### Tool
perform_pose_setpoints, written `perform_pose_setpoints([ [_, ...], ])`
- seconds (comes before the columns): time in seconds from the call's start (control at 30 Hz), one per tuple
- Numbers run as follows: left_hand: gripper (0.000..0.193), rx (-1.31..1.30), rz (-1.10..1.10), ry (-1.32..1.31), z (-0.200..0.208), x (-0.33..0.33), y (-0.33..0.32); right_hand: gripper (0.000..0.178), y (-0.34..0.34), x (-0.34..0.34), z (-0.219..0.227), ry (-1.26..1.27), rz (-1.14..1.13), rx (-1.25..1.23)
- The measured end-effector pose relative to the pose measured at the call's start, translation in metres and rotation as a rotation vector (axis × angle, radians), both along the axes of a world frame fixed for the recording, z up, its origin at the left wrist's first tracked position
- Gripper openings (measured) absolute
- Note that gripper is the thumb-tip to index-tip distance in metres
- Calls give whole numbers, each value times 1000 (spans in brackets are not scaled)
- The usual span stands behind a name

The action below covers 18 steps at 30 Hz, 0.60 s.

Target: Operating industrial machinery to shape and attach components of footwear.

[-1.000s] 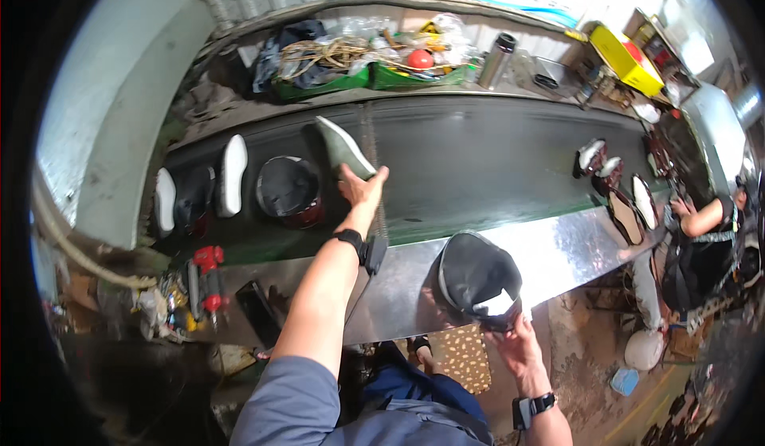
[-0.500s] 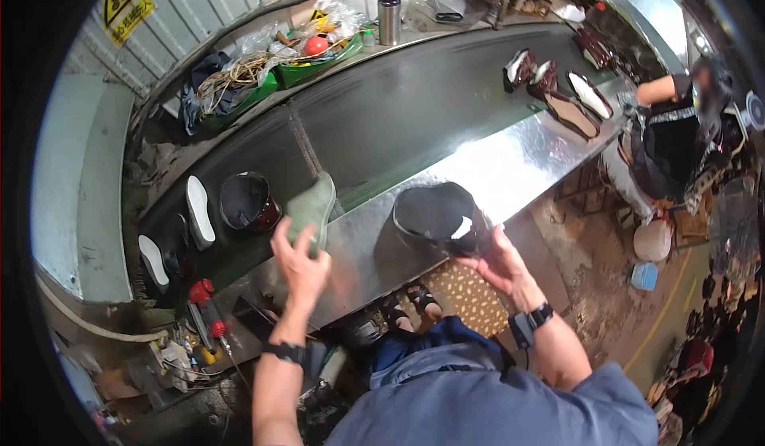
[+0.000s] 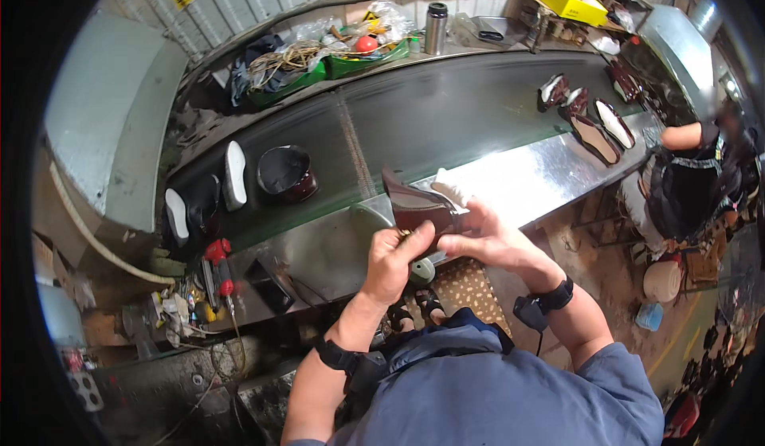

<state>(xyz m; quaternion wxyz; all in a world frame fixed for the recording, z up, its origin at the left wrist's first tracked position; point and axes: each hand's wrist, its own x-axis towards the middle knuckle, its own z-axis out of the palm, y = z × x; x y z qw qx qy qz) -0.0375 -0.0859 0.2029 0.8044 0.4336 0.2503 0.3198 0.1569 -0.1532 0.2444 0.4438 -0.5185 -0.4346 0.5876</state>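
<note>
1. I see the left hand (image 3: pixel 389 264) and right hand (image 3: pixel 498 239) near each other, both clamped on a dark red shoe upper (image 3: pixel 414 204) over the metal ledge (image 3: pixel 522 177).
2. I judge this piece partway handled: the green last (image 3: pixel 370 218) shows beyond the upper, apparently not seated in it. 1 other dark upper (image 3: pixel 306 186) stands unhandled on the belt (image 3: pixel 446 115).
3. Fingers hide the upper's lower part; I can't tell whether the last touches the left palm, or what the white piece (image 3: pixel 451 186) is.
</note>
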Motion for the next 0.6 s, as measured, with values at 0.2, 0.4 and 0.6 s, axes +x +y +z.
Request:
perform_pose_setpoints([
  [0.2,37,-305,272,-236,63,-10,-12,62,-6,-24,-8,-145,74,140],
  [0.4,26,-131,417,-68,90,-44,-11,46,-27,-35,43,-535,236,421],
  [0.6,39,118,831,114,65,-8,3,46,-12,-43,48,-747,216,318],
])
